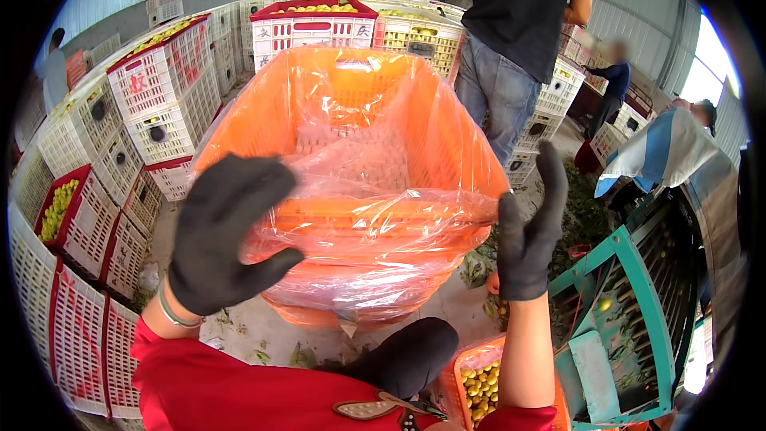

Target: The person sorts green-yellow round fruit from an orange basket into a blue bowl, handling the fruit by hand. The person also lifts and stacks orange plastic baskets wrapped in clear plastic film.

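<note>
In front of me stands an orange plastic crate (pixel 350 87), seemingly stacked on others. A clear plastic liner (pixel 365 281) covers its inside, folds over the rim and hangs down the near side. No fruit shows inside it. My left hand (pixel 227 239), in a dark glove, is at the near left corner with thumb and fingers apart. At the near right corner my right hand (pixel 529 230), gloved too, is raised with its fingers spread. Its thumb lies close to the liner's edge; whether they touch I cannot tell.
Lower right, an orange crate of yellow-green fruit (pixel 479 389) sits beside a green-framed machine (pixel 649 311). White crates (pixel 158 84) are stacked left and behind. A person in a black shirt (pixel 520 6) stands beyond the crate. Leaves (pixel 302 356) litter the floor.
</note>
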Demonstrator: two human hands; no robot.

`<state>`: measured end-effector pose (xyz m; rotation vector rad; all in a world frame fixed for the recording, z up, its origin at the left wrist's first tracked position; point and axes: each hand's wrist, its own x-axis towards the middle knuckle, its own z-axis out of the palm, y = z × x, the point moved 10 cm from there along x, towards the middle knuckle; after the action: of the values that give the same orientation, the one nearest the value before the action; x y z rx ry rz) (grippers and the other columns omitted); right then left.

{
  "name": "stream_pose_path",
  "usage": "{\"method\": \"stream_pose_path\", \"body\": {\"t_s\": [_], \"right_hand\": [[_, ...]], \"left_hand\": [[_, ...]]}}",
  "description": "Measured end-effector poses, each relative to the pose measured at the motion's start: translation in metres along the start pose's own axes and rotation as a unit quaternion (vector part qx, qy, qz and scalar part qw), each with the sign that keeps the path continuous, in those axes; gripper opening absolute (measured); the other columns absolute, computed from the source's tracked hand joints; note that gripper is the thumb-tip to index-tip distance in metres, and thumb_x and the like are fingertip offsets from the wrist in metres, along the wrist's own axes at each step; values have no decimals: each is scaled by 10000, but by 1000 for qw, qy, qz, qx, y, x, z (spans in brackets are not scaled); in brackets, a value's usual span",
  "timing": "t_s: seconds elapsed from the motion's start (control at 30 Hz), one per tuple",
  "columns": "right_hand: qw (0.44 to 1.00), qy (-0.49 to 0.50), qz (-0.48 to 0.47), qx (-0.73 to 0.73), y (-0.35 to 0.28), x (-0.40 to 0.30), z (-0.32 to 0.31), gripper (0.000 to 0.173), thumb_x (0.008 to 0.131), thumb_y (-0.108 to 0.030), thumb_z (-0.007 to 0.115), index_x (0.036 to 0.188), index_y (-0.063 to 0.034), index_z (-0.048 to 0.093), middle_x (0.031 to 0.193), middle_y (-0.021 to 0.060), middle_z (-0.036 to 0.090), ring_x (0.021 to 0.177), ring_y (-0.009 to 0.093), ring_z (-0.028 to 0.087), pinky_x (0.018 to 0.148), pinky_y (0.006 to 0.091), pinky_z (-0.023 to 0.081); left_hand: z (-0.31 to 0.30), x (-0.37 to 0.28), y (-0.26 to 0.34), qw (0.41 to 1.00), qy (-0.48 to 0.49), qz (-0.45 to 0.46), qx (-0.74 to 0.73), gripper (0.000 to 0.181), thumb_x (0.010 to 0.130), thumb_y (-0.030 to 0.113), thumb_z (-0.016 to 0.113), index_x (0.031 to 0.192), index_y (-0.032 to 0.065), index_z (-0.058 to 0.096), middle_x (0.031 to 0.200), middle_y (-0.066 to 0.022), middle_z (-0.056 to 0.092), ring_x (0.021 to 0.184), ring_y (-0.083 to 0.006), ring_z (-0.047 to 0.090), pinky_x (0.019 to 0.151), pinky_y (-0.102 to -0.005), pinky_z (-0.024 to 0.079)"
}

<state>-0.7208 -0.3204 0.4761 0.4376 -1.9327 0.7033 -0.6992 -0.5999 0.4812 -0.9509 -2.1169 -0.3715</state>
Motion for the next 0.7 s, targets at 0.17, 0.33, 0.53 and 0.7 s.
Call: {"method": "stream_pose_path", "body": {"t_s": [0.17,0.33,0.53,0.7], "right_hand": [[997,-26,65,41,13,-58,47,925,766,-219,731,1431,54,150,1448,250,268,1343,337,291,1095,406,246],[960,-3,165,226,42,-79,46,921,805,-192,703,1436,66,84,1448,284,243,1349,363,277,1093,405,242],[982,-54,137,120,17,-77,54,873,862,-145,635,1464,2,21,1486,276,176,1329,318,321,1064,378,286],[988,-32,128,82,5,-91,14,907,826,-209,686,1444,47,73,1448,309,236,1327,403,315,1066,413,301]], "left_hand": [[37,11,-13,991,-95,22,94,547,649,281,756,1145,96,616,797,-48,615,706,-233,573,690,-372,448],[25,53,-14,986,5,109,125,566,637,331,759,1159,152,632,781,-38,622,703,-219,575,670,-360,446],[-63,181,-60,954,151,124,227,480,718,393,698,1092,95,651,956,-132,661,875,-305,619,778,-377,476],[-55,210,-82,974,100,9,203,511,660,448,687,1027,93,659,939,-158,657,884,-333,618,770,-401,479]]}}
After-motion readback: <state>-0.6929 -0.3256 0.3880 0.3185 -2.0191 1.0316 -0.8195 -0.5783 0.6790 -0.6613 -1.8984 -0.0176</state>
